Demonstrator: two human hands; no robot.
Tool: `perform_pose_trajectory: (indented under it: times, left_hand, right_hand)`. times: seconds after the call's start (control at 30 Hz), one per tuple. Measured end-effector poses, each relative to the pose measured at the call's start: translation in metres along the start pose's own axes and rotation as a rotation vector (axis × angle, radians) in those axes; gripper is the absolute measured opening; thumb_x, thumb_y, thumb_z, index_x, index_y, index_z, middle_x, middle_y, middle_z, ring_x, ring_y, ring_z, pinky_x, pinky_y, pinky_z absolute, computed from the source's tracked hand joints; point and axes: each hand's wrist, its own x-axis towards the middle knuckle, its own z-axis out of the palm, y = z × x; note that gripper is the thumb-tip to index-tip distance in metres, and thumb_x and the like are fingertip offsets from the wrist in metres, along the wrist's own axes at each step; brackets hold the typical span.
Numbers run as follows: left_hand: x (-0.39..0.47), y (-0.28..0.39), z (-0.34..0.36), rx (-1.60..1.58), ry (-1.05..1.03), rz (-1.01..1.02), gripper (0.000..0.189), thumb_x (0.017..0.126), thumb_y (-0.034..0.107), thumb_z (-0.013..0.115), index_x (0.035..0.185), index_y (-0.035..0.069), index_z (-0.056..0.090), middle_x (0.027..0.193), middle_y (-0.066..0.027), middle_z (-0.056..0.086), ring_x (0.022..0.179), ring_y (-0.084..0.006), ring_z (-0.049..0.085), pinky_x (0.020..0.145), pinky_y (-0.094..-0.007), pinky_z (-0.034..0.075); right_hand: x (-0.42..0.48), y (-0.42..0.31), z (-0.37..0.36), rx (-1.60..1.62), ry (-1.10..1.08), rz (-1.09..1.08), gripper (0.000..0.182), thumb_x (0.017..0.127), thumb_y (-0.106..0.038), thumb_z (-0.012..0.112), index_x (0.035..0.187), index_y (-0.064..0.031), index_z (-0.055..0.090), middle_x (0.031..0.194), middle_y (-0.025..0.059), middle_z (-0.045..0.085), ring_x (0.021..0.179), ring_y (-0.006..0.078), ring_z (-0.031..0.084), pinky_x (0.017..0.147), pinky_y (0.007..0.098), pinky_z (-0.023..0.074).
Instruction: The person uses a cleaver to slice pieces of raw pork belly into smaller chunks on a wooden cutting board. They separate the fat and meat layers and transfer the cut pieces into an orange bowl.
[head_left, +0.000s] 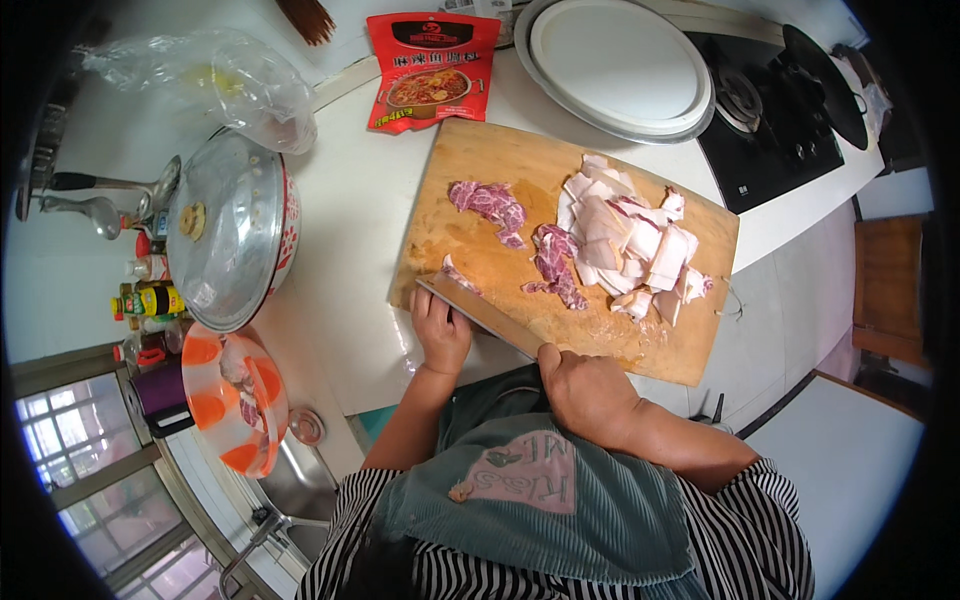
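My right hand (589, 382) grips the handle of a broad-bladed kitchen cleaver (487, 311). The blade slants across the near left part of a wooden cutting board (480, 161). At the blade's far end, my left hand (439, 330) rests with bent fingers against its near side; whether it holds meat there is hidden. A thin strip of meat (459, 274) lies just beyond the blade. Two small piles of sliced red marbled meat, the left pile (491, 208) and the middle pile (556, 262), sit farther up. Pale fatty slices (630, 232) are heaped on the right.
A red seasoning pouch (431, 75) stands behind the board, beside stacked round trays (611, 64). A black gas hob (765, 120) is at far right. To the left are a lidded enamel basin (225, 225), an orange-patterned bowl (232, 397) holding meat, several bottles (154, 300) and a sink (300, 465).
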Motion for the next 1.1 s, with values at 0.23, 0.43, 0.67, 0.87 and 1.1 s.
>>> perform_pose_trajectory:
  times: [0.23,0.43,0.67,0.87,1.1]
  left_hand:
    - [-0.005,-0.004,0.004,-0.037,-0.033,-0.008,0.031,0.080,0.009,0.067,0.110,0.000,0.063,0.116,-0.0195,0.059,0.104,-0.0416,0.053,0.092,-0.0481,0.042]
    - [-0.004,-0.008,0.003,-0.048,-0.024,0.015,0.030,0.081,0.009,0.065,0.109,0.000,0.064,0.116,-0.0190,0.058,0.100,-0.0405,0.055,0.087,-0.0480,0.043]
    - [0.004,-0.004,0.001,-0.115,0.003,0.043,0.033,0.080,0.007,0.063,0.111,-0.002,0.062,0.122,-0.0208,0.059,0.103,-0.0388,0.056,0.086,-0.0460,0.043]
    - [0.001,-0.007,0.006,-0.077,0.003,0.017,0.028,0.079,0.006,0.062,0.106,0.001,0.063,0.110,-0.0191,0.060,0.097,-0.0377,0.055,0.083,-0.0464,0.043]
    - [-0.007,-0.004,0.009,-0.248,0.081,-0.204,0.011,0.083,0.009,0.063,0.090,0.002,0.057,0.096,-0.0173,0.056,0.090,-0.0363,0.052,0.082,-0.0447,0.043]
  right_hand:
    - [0.017,-0.012,0.002,-0.063,-0.025,0.039,0.012,0.078,-0.006,0.053,0.086,0.0022,0.048,0.063,0.0182,0.060,0.053,0.0299,0.064,0.046,0.0406,0.0505]
    - [0.037,-0.018,0.003,-0.016,0.006,0.012,0.014,0.078,-0.006,0.055,0.086,0.0036,0.049,0.064,0.0163,0.061,0.053,0.0278,0.064,0.048,0.0371,0.0519]
    - [0.094,-0.020,0.035,-0.006,0.050,-0.004,0.016,0.079,-0.007,0.055,0.089,0.0048,0.051,0.067,0.0169,0.064,0.059,0.0276,0.067,0.050,0.0356,0.0530]
    - [0.083,-0.008,0.035,0.074,0.106,0.008,0.018,0.081,-0.009,0.053,0.093,0.0053,0.050,0.070,0.0199,0.066,0.061,0.0328,0.067,0.054,0.0398,0.0540]
    - [0.028,0.016,0.000,-0.038,-0.014,0.085,0.016,0.079,-0.007,0.054,0.090,0.0019,0.047,0.067,0.0195,0.064,0.057,0.0335,0.065,0.051,0.0421,0.0513]
